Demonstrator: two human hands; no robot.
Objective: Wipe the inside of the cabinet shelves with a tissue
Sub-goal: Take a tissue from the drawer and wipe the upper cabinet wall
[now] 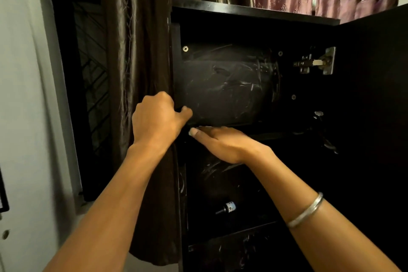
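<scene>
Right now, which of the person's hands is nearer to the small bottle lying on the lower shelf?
Right. The right hand lies flat along the shelf edge directly above the small bottle; the left hand grips the cabinet's left frame, higher and further left.

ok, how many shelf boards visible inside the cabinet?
3: upper shelf under the right hand, middle shelf below the small bottle, lower shelf beneath. Dark interior may hide more.

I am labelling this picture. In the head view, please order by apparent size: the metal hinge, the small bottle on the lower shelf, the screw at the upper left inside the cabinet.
1. Metal hinge, clearly the largest.
2. Small bottle, noticeably smaller.
3. Screw, the smallest.
The bottle lies nearer the camera, so real sizes may differ.
</scene>
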